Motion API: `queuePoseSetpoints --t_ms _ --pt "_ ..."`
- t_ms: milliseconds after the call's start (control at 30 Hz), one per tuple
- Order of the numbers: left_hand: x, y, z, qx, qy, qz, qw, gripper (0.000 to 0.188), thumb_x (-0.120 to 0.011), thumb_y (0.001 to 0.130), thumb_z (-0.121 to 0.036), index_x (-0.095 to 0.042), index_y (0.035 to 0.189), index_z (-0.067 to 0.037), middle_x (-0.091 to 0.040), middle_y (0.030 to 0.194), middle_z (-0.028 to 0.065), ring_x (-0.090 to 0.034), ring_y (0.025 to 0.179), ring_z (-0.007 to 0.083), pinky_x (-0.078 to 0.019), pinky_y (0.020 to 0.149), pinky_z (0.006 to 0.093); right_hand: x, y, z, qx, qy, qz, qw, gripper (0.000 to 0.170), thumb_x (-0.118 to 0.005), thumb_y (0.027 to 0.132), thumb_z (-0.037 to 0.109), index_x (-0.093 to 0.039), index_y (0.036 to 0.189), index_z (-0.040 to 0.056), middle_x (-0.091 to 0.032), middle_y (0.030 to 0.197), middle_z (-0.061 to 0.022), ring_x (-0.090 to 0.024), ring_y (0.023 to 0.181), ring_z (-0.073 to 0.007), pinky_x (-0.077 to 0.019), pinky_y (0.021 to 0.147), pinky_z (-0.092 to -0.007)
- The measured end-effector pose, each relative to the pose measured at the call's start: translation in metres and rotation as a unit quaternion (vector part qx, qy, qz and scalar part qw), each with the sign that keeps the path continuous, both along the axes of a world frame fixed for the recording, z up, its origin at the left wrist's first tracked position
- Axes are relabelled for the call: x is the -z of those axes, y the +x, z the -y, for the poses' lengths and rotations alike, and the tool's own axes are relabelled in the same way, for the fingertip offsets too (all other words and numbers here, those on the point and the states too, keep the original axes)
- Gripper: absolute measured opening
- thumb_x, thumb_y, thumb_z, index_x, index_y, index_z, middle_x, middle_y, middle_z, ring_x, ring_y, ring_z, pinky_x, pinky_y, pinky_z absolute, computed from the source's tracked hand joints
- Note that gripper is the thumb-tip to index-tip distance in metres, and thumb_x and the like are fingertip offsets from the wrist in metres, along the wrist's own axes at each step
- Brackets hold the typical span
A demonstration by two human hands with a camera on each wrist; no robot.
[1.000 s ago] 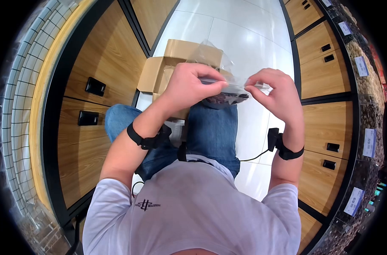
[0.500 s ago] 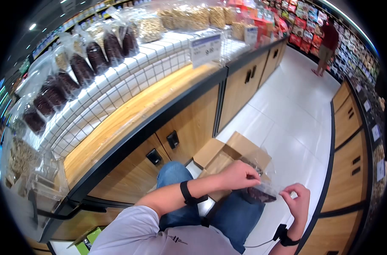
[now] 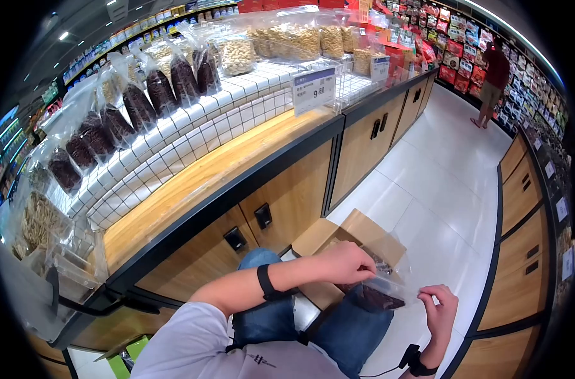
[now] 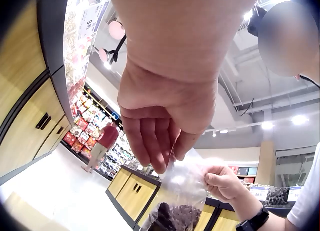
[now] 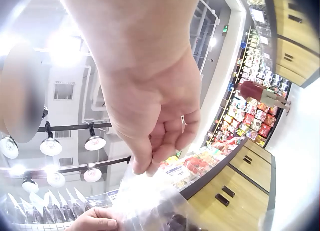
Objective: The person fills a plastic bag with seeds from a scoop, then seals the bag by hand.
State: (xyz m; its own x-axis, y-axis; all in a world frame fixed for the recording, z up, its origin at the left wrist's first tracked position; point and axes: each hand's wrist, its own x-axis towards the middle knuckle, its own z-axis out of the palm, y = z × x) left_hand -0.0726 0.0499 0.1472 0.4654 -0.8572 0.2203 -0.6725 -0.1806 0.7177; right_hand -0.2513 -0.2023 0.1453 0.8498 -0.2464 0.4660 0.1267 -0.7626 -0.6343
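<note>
A clear plastic bag (image 3: 383, 292) with dark dried pieces in its bottom hangs between the two hands in front of the knees. My left hand (image 3: 347, 261) pinches one upper corner between thumb and fingertips. At the opposite corner, my right hand (image 3: 440, 307) grips the plastic with thumb and forefinger. The left wrist view shows the dark, curled pieces (image 4: 175, 217) low in the bag, below the left fingertips. In the right wrist view, the thumb and forefinger of the right hand (image 5: 155, 111) meet on the bag's top edge, which is washed out by glare.
An open cardboard box (image 3: 371, 235) lies on the floor behind the bag. Wooden cabinets (image 3: 293, 183) line the left, under a shelf of bagged dark goods (image 3: 137, 106) and a price sign (image 3: 314, 90). More cabinets (image 3: 512, 252) stand right. Another person (image 3: 493, 76) stands far down the aisle.
The head view has swung up and left, bringing the shelf and aisle into sight. Both hands keep hold of the bag's top corners; the bag now hangs more stretched between them.
</note>
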Motion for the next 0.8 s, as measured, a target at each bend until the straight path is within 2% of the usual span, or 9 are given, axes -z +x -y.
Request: queuePoseSetpoints --t_ms 67,133,200,233,333,400,467,533,800 --pt "-0.006 0.0 -0.001 0.011 0.013 -0.005 1.0 0.019 -0.074 0.085 -0.029 -0.076 0.09 -0.011 -0.072 0.08 0.0084 -0.069 0.073 0.0252 -0.0523 0.065 0.0345 0.001 -0.002 0.004 0.0 0.013 -0.006 1.0 0.014 -0.08 0.071 0.004 -0.071 0.081 0.0007 -0.068 0.075 -0.0106 -0.063 0.069 -0.0214 -0.0482 0.067 -0.0312" --pt "-0.01 0.0 0.0 -0.039 0.071 0.004 0.997 0.019 -0.075 0.085 -0.028 -0.076 0.091 -0.011 -0.072 0.079 0.009 -0.068 0.072 0.0253 -0.0527 0.065 0.0342 0.005 -0.007 0.011 0.021 0.04 -0.01 0.999 0.015 -0.079 0.073 0.003 -0.072 0.087 0.0007 -0.068 0.077 -0.011 -0.064 0.072 -0.0211 -0.0491 0.068 -0.031" --pt "-0.003 0.0 0.002 -0.015 -0.011 0.018 1.0 0.016 -0.074 0.084 -0.025 -0.075 0.085 -0.009 -0.072 0.075 0.0094 -0.07 0.065 0.0244 -0.0544 0.062 0.0337 0.0 -0.007 0.007 0.041 -0.004 0.002 0.999 0.021 -0.079 0.074 0.003 -0.072 0.094 0.0015 -0.068 0.079 -0.0104 -0.064 0.073 -0.0205 -0.0497 0.069 -0.0312" --pt "-0.001 -0.001 0.004 -0.015 -0.004 -0.003 1.0 0.016 -0.075 0.084 -0.023 -0.075 0.085 -0.008 -0.072 0.074 0.009 -0.07 0.063 0.0216 -0.0541 0.06 0.032 -0.008 -0.007 0.002 0.043 -0.022 -0.013 0.999 0.025 -0.08 0.076 0.008 -0.073 0.099 0.0049 -0.067 0.08 -0.0101 -0.062 0.076 -0.0266 -0.0495 0.072 -0.0359" --pt "-0.002 -0.01 0.008 -0.023 -0.005 -0.088 0.996 0.015 -0.073 0.086 -0.02 -0.074 0.087 -0.005 -0.071 0.071 0.0082 -0.069 0.057 0.0149 -0.0534 0.056 0.0287 -0.029 0.002 -0.012 0.013 -0.137 -0.02 0.99 0.021 -0.08 0.076 0.015 -0.074 0.095 0.0099 -0.068 0.084 -0.0056 -0.061 0.082 -0.0264 -0.0456 0.082 -0.0357" --pt "-0.011 -0.017 0.012 -0.016 -0.009 -0.09 0.996 0.015 -0.073 0.087 -0.019 -0.074 0.088 -0.004 -0.071 0.07 0.0087 -0.069 0.058 0.0151 -0.0534 0.057 0.0284 -0.028 0.014 -0.025 -0.026 -0.193 0.019 0.981 0.016 -0.079 0.076 0.017 -0.073 0.089 0.0114 -0.068 0.081 -0.0029 -0.061 0.081 -0.0253 -0.044 0.084 -0.0355" --pt "-0.018 -0.02 0.015 -0.016 0.023 -0.094 0.995 0.015 -0.072 0.086 -0.018 -0.073 0.089 -0.003 -0.071 0.073 0.01 -0.07 0.063 0.0178 -0.0541 0.061 0.0297 -0.026 0.023 -0.042 -0.042 -0.192 0.003 0.98 0.012 -0.077 0.076 0.017 -0.072 0.086 0.0113 -0.067 0.08 -0.0026 -0.061 0.081 -0.0243 -0.0443 0.082 -0.0354" --pt "-0.016 -0.02 0.013 0.001 -0.008 0.013 1.0 0.012 -0.073 0.085 -0.013 -0.074 0.092 -0.004 -0.072 0.077 0.0088 -0.069 0.069 0.0153 -0.0534 0.065 0.0274 -0.024 0.031 -0.053 -0.067 -0.188 -0.004 0.98 0.009 -0.076 0.077 0.016 -0.072 0.083 0.0111 -0.067 0.078 -0.0023 -0.061 0.08 -0.0233 -0.0446 0.081 -0.0352" --pt "-0.008 -0.018 0.003 -0.01 -0.016 -0.071 0.997 0.015 -0.07 0.082 -0.01 -0.074 0.095 -0.003 -0.073 0.081 0.009 -0.07 0.074 0.0147 -0.0542 0.068 0.0272 -0.019 0.047 -0.069 -0.076 -0.186 -0.002 0.98 0.003 -0.072 0.076 0.013 -0.07 0.078 0.0113 -0.066 0.073 -0.001 -0.062 0.073 -0.0212 -0.0452 0.071 -0.0344"
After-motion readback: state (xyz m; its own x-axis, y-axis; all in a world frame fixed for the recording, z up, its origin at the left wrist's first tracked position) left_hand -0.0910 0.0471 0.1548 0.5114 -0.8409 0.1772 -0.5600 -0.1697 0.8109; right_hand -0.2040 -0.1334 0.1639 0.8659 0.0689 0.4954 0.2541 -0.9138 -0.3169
